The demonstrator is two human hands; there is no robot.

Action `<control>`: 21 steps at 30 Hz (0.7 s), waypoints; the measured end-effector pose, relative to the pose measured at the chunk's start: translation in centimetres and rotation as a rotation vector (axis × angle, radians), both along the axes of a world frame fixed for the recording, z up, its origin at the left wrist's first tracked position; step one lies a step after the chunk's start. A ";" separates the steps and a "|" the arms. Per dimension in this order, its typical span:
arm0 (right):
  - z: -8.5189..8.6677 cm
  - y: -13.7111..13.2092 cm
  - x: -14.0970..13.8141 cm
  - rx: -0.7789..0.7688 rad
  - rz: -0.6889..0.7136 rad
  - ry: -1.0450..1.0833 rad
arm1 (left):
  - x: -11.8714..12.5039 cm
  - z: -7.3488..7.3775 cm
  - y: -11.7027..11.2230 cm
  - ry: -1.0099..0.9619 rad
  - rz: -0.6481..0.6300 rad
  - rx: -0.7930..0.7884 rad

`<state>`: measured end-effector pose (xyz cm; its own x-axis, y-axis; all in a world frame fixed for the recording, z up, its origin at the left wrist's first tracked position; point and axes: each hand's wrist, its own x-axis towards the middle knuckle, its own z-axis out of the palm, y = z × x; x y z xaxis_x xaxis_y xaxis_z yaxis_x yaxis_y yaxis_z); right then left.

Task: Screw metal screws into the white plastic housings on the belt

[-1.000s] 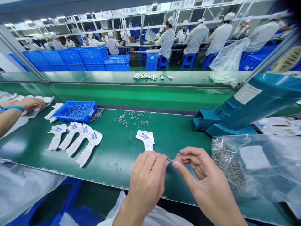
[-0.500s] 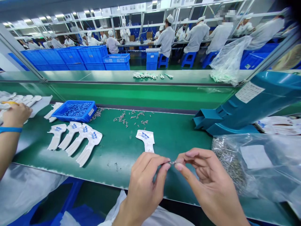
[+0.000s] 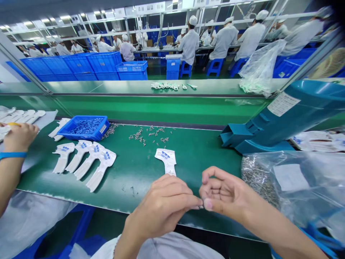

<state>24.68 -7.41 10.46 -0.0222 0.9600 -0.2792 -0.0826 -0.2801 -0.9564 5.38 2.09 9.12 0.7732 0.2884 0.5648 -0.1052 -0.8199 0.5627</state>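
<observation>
My left hand (image 3: 168, 203) is closed in a pinch, its fingertips on some small shiny metal parts (image 3: 201, 207). My right hand (image 3: 225, 194) has its fingers curled, with thumb and fingertips meeting the same metal parts. Their exact kind is too small to tell. Just beyond my left hand lies a white handle-shaped plastic shell (image 3: 167, 160) with blue pieces in it, its lower end partly hidden by the hand. Scattered similar metal parts (image 3: 138, 136) lie farther back on the green bench (image 3: 129, 162).
Left stand a blue tray (image 3: 101, 135) of blue pieces and several white shells (image 3: 101, 163). A co-worker's hand (image 3: 20, 136) is at the far left. On the right are a clear bag (image 3: 269, 180) of metal parts and a teal plastic housing (image 3: 269, 118).
Both my hands have come lower and closer together, with the metal parts between their fingertips. My left hand has turned so its back faces up. The shells on the bench stay put.
</observation>
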 end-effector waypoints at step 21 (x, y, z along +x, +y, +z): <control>-3.5 1.2 -0.5 0.012 -0.284 -0.043 | 0.7 -2.8 0.6 0.157 0.134 -0.064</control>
<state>24.21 -6.22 6.92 0.2595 0.9293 -0.2629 -0.1154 -0.2405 -0.9638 6.07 2.68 6.29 0.8025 0.4256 0.4181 0.0947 -0.7828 0.6150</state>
